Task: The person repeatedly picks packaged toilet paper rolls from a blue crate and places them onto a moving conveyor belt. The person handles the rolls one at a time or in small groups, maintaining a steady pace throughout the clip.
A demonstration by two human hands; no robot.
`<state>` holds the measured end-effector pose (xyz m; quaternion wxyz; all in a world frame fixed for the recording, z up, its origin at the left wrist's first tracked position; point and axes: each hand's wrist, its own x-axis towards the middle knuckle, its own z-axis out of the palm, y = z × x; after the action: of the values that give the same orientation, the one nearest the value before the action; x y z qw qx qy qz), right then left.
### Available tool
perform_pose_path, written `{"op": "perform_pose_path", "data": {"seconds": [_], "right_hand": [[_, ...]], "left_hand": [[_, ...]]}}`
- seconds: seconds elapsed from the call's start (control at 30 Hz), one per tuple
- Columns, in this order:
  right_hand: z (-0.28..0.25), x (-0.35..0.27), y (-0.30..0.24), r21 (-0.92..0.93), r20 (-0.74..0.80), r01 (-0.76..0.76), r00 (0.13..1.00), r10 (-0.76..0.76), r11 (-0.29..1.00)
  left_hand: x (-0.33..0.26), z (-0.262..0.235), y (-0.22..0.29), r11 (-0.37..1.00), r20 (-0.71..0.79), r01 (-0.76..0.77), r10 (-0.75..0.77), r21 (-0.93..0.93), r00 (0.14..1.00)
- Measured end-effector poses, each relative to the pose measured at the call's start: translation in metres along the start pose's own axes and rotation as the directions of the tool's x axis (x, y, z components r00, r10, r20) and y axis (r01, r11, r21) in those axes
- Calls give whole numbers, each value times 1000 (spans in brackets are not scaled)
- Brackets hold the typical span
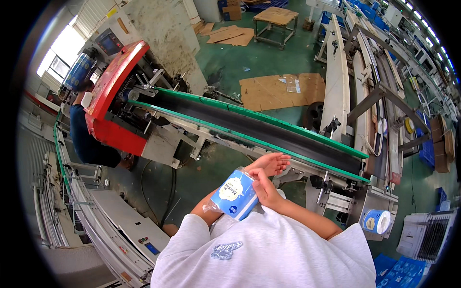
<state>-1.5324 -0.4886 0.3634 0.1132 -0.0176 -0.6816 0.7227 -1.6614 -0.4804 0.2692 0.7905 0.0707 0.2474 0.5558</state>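
Observation:
A blue-and-white pack in clear film [234,193], like a wrapped paper roll, lies across my left forearm and wrist in front of my chest. My left hand [272,163] reaches past the pack's far end, palm turned up and fingers stretched out, with nothing in it. Against the pack's right edge, my right hand [265,188] is closed, its thumb and fingers pressed to the film. Part of my left forearm is hidden beneath the pack.
A black conveyor belt [249,126] with green side rails runs ahead of me from a red machine [115,91]. A similar roll [376,221] stands on a metal ledge at right. A person in dark clothes [89,129] is behind the machine. Cardboard [283,93] lies beyond the belt.

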Motion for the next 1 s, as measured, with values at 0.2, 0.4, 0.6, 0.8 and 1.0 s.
{"op": "perform_pose_path", "data": {"seconds": [0.2, 0.4, 0.6, 0.8, 1.0], "right_hand": [[2, -1, -7, -57, -75, -4, 997, 0, 998], [-73, 26, 21, -112, -565, -45, 825, -26, 993], [-222, 48, 129, -272, -915, -352, 383, -127, 896], [-210, 63, 159, -226, -872, -449, 488, 25, 865], [-232, 43, 196, -197, -824, -503, 550, 136, 842]], "left_hand": [[5, -3, -4, 999, 32, 31, -30, -31, 999], [-24, -40, -26, 893, -332, -432, 448, 127, 830], [-51, -79, -21, 990, -492, -120, 66, -79, 868], [-49, -82, -36, 987, -482, -87, 13, -131, 876], [-30, -78, -37, 997, -453, -1, -36, -81, 891]]}}
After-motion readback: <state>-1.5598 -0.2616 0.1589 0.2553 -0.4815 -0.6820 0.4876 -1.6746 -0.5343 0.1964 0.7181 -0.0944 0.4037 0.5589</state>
